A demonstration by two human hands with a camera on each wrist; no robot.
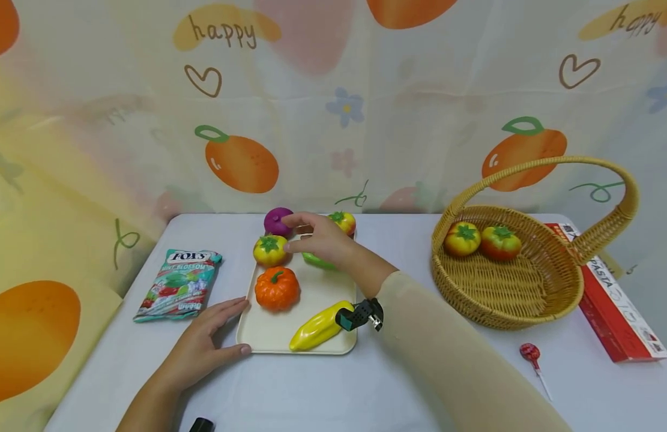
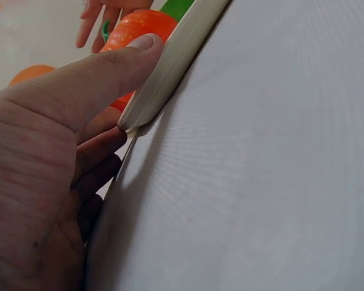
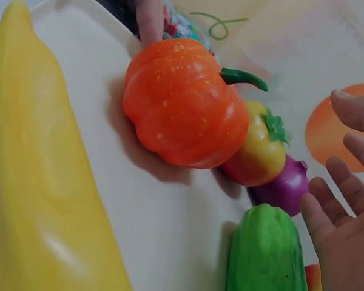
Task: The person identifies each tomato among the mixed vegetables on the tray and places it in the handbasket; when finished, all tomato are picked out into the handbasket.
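Note:
In the head view my left hand (image 1: 206, 339) is at the near-left corner of a cream tray (image 1: 268, 336), thumb and fingers touching its rim. My right hand (image 1: 325, 240) hovers over the tray's far part with nothing in its fingers, as the right wrist view confirms. Close to its fingertips are a yellow tomato (image 1: 268, 252) and a purple onion (image 1: 277, 221). An orange pumpkin (image 1: 277, 288) and a long yellow vegetable (image 1: 319, 329) lie nearer on the tray. Partly hidden by my right hand are a green vegetable (image 3: 266, 251) and a red-yellow tomato (image 1: 345, 221).
Right of the tray stands a wicker basket (image 1: 506, 318) with two tomatoes (image 1: 481, 241) inside. A red pasta box (image 1: 616, 324) lies beside it, a red lollipop (image 1: 530, 353) in front. At left is a teal candy bag (image 1: 179, 285). A black object (image 1: 202, 425) shows at the near edge.

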